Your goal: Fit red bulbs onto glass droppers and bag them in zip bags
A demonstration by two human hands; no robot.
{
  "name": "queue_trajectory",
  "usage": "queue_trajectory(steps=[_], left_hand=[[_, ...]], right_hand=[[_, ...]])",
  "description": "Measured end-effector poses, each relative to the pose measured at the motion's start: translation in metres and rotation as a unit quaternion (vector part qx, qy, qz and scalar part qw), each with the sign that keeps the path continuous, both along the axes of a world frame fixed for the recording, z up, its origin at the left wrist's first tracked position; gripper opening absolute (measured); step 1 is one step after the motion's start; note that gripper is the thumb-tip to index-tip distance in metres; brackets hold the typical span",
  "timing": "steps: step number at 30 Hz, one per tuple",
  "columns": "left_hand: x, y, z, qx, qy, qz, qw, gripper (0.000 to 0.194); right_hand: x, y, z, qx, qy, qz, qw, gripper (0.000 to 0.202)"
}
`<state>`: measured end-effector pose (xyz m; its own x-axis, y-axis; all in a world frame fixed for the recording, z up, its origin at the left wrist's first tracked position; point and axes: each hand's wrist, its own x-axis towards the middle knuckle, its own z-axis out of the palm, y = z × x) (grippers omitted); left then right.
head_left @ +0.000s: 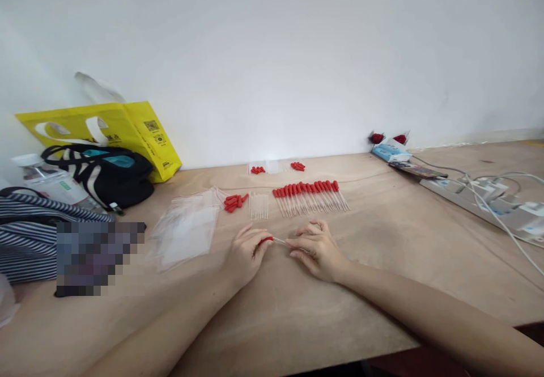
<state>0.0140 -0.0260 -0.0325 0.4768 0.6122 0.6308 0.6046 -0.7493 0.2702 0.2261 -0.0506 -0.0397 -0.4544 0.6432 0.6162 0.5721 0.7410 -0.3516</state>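
Observation:
Low over the wooden table, my left hand [250, 249] pinches a red rubber bulb [266, 240]. A thin glass dropper tube [279, 241] runs from the bulb to my right hand [318, 252], whose fingers are closed on its other end. How deep the tube sits in the bulb is hidden by my fingers. Beyond my right hand lies a row of droppers [308, 197] with red bulbs at the far ends. Left of that row are several bare glass tubes [259, 206] side by side, then a small pile of red bulbs [234, 203].
Clear zip bags [187, 229] lie to the left. Two small red heaps [257, 170] rest near the wall. A yellow bag [140, 133], black bag [114, 178], bottle [57, 178] and striped pouch [25, 235] crowd the left. A power strip [476, 201] with cables is at right.

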Motion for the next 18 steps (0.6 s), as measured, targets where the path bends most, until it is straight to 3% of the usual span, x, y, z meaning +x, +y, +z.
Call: queue_trajectory(steps=[18], left_hand=[[0.0028, -0.0079, 0.005, -0.02, 0.004, -0.083, 0.996, 0.011]], right_hand=[[0.0004, 0.0065, 0.0039, 0.069, -0.008, 0.001, 0.998, 0.022]])
